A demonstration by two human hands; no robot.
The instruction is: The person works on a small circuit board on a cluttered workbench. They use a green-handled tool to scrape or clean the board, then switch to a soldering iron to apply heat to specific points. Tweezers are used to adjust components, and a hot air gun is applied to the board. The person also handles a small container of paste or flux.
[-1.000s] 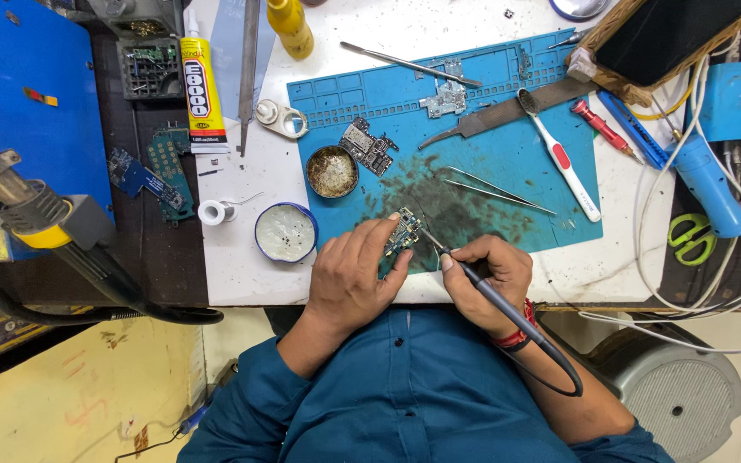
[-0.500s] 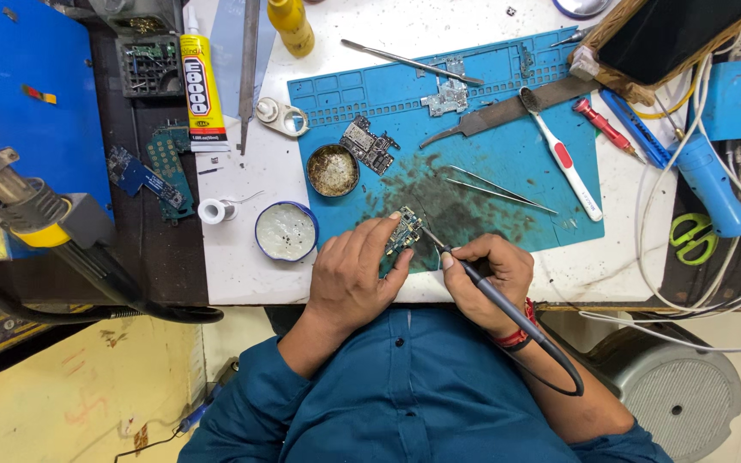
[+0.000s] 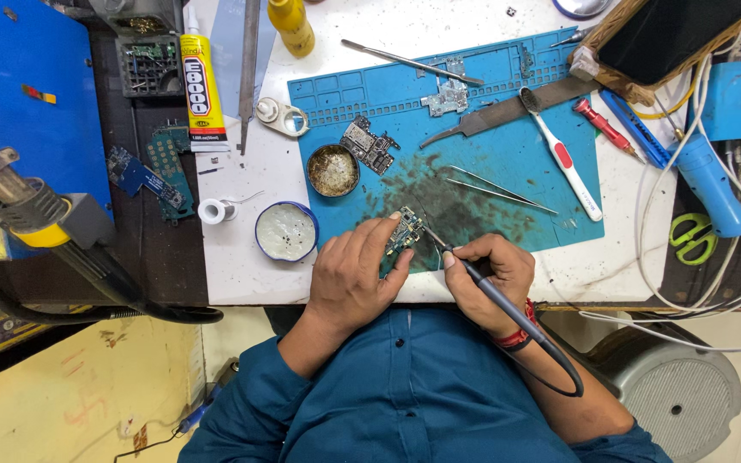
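on the blue mat (image 3: 508, 154), near its front edge, my left hand (image 3: 349, 279) pinches a small board (image 3: 406, 231); my right hand (image 3: 486, 274) grips a soldering iron (image 3: 490, 287), its tip hard to see.

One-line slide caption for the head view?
Left hand steadies a small circuit board on the blue mat while the right hand applies a soldering iron.
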